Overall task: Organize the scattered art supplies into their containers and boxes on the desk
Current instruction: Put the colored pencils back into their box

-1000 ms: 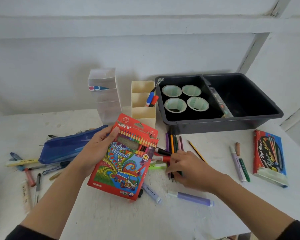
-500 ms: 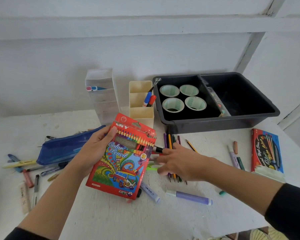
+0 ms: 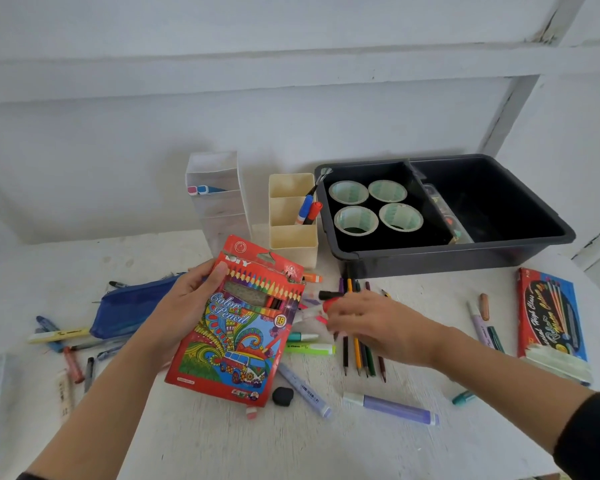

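My left hand [image 3: 187,303] holds a red colour pencil box [image 3: 236,337] tilted above the desk, thumb on its front. My right hand [image 3: 378,327] reaches left over a row of loose coloured pencils [image 3: 361,358]. Its blurred fingertips are at a red-capped marker [image 3: 329,303] and a pink highlighter [image 3: 317,318] beside the box, and I cannot see whether they hold anything. A green highlighter [image 3: 309,348] lies just below. Behind stand a cream organiser [image 3: 293,237] with two markers in it and a clear organiser [image 3: 219,202].
A dark grey bin [image 3: 447,258] at the back right holds several tape rolls [image 3: 355,220]. A blue pouch [image 3: 129,306] and loose pens lie left. A second pencil box [image 3: 548,313] lies right. Purple markers [image 3: 392,408] and a black eraser [image 3: 283,395] lie near the front.
My right hand has slid left from over the pencils toward the markers beside the box. My left hand keeps the box in much the same place.
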